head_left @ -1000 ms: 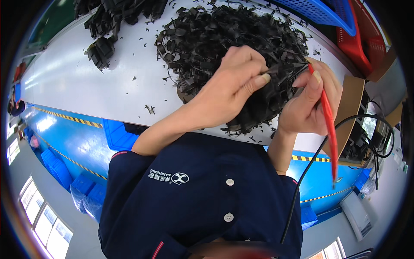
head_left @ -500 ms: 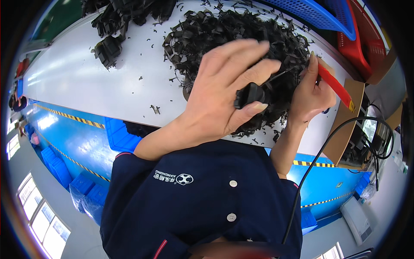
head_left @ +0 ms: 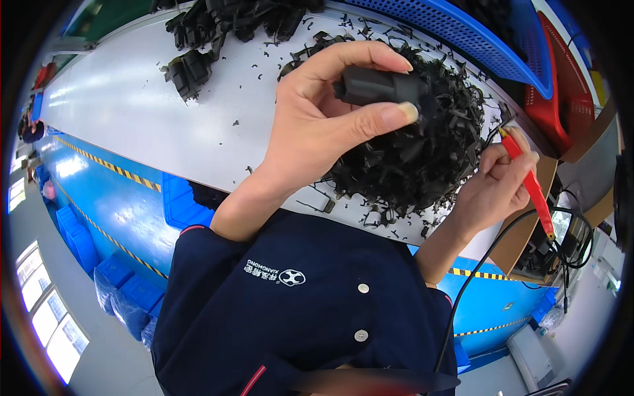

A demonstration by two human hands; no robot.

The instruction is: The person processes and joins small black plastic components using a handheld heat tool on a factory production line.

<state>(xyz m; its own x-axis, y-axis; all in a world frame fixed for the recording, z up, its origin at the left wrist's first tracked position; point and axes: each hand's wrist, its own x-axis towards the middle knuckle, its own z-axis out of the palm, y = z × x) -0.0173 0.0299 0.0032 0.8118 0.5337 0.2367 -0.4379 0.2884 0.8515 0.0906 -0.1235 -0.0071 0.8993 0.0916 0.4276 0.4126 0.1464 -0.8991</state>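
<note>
Raised over the table, my left hand (head_left: 317, 132) is closed with thumb and fingers round a black molded plastic part (head_left: 376, 87), a blocky housing lying sideways in the grip. Lower on the right, my right hand (head_left: 492, 191) has its fingers closed on a slim red-handled tool (head_left: 533, 188) with yellow ends; its working tip cannot be made out. A large heap of thin black plastic scraps (head_left: 422, 158) lies below and between the hands, partly covered by the left one. Further black molded parts (head_left: 188, 74) stand at the far left of the heap.
A blue perforated basket (head_left: 462, 39) borders the far right of the white table (head_left: 119, 105), with a red basket (head_left: 561, 99) beside it. At right stands a cardboard box (head_left: 515, 241) with dark contents. A black cable (head_left: 472, 277) loops past my right arm.
My left hand has risen slightly and turned, showing more of the black part. My right hand has moved right and down from the heap, its tool now more upright.
</note>
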